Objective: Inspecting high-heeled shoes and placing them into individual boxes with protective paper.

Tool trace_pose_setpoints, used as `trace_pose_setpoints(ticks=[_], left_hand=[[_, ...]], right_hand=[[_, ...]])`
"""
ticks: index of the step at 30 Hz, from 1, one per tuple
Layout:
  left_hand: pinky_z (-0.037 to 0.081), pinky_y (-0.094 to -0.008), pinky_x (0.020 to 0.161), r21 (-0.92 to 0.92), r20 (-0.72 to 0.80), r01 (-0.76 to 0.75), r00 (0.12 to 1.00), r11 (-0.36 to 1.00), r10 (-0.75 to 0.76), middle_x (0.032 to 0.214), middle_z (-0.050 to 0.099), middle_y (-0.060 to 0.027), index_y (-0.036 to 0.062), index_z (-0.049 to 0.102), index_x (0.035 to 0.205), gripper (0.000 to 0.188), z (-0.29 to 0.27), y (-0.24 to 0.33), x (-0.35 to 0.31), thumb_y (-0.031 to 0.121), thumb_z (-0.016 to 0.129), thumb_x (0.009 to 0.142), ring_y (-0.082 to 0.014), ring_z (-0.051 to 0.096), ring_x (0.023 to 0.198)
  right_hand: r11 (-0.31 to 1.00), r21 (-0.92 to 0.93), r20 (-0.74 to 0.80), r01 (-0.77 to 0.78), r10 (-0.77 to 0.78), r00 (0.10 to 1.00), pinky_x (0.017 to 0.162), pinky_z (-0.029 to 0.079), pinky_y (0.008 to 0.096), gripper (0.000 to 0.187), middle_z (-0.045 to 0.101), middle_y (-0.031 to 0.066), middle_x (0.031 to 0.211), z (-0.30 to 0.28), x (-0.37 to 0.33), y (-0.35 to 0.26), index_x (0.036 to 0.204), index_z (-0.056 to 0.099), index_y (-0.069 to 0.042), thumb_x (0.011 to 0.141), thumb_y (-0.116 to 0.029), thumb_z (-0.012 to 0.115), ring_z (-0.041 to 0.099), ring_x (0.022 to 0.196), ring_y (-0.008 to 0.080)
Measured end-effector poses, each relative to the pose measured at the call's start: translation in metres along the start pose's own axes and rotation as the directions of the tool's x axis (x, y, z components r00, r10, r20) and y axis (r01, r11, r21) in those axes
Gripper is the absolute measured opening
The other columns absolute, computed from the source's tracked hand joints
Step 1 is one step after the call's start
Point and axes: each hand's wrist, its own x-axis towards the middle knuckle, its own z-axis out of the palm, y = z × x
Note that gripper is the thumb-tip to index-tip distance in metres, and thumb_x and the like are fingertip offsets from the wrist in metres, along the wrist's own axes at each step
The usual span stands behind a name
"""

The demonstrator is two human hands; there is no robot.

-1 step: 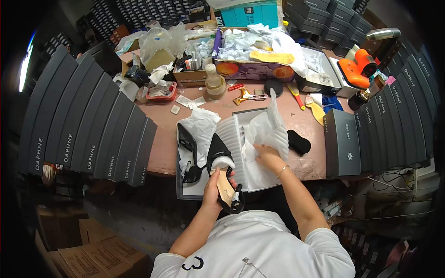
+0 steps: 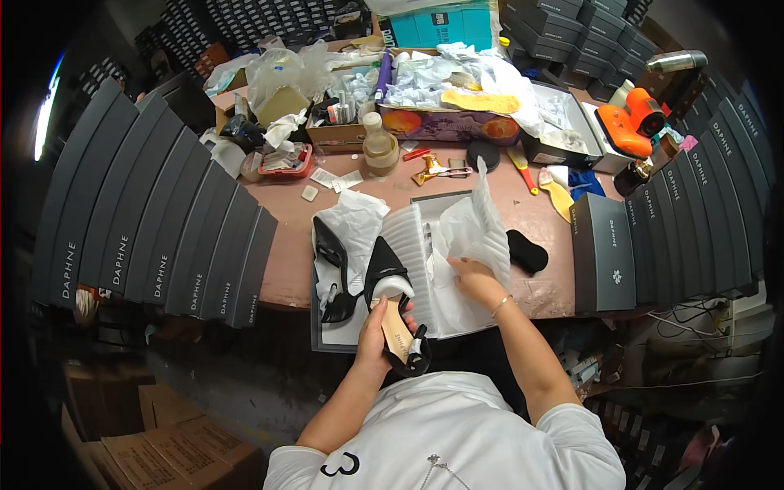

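My left hand (image 2: 376,328) is closed around a black pointed slingback shoe (image 2: 390,265), toe pointing away from me. The shoe has a beige insole, and white padding sits in its front. Its mate, a second black shoe (image 2: 330,245), lies on its side on white paper in the open shoebox (image 2: 333,336). My right hand (image 2: 480,280) is over the right part of the box, fingers drawn together at the white tissue paper (image 2: 457,233). Its fingertips are partly hidden against the paper. Ribbed white foam sheet (image 2: 406,237) stands along the middle of the box.
Dark grey shoeboxes stand in a left row (image 2: 175,224) and a right row (image 2: 653,233). A small black pad (image 2: 527,251) lies right of the open box. Behind are a glue bottle (image 2: 377,147), a red-handled brush (image 2: 523,170), a carton of crumpled paper (image 2: 441,122) and an orange device (image 2: 625,129).
My right hand and wrist have shifted very slightly to the right. The left hand and its shoe stay in place.
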Motion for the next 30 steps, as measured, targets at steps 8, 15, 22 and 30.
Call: trace_pose_setpoints(ticks=[8,15,22,30], left_hand=[[0.055,-0.0311,0.066,0.017,0.045,-0.014,0.999,1.000,0.014,0.095,0.063,-0.0085,0.0009,0.053,0.113,0.038,-0.001,-0.001,-0.002,0.035,0.049,0.097,-0.0165,0.061,0.073],[0.055,-0.0311,0.066,0.027,-0.034,-0.028,0.999,0.999,0.029,0.085,0.062,-0.0092,0.0002,0.055,0.110,0.039,0.001,-0.001,-0.004,0.037,0.051,0.096,-0.0174,0.062,0.069],[0.055,-0.0336,0.072,0.046,0.011,-0.021,1.000,0.999,0.020,0.093,0.062,-0.0090,0.0014,0.054,0.111,0.047,0.008,-0.006,-0.001,0.045,0.049,0.096,-0.0200,0.064,0.076],[0.052,-0.0345,0.075,0.126,0.122,-0.194,0.976,0.973,0.178,0.100,0.060,-0.0075,0.0070,0.051,0.115,0.041,0.026,-0.018,-0.009,0.043,0.041,0.099,-0.0185,0.061,0.086]], right_hand=[[0.997,-0.058,0.095,0.045,-0.039,0.995,0.089,0.048,0.0428,0.035,0.054,0.0289,0.123,0.026,0.008,0.027,0.114,0.056,-0.003,0.081,-0.014,0.059,0.059,0.106,0.0413],[0.978,-0.207,-0.088,-0.001,-0.018,0.996,0.071,0.052,0.0441,0.039,0.063,0.0254,0.090,-0.025,-0.031,-0.015,0.091,0.056,0.000,0.075,-0.030,0.075,0.065,0.083,0.0355],[0.956,0.265,-0.492,0.130,0.018,0.870,0.056,0.050,0.0376,0.029,0.064,0.0193,0.073,-0.097,-0.074,-0.043,0.101,0.057,-0.002,0.086,-0.023,0.068,0.065,0.062,0.0301],[0.874,0.238,-0.471,0.423,-0.277,0.837,0.057,0.049,0.0314,0.030,0.061,0.0128,0.085,-0.044,-0.069,-0.123,0.107,0.055,-0.007,0.083,-0.018,0.070,0.059,0.060,0.0257]])
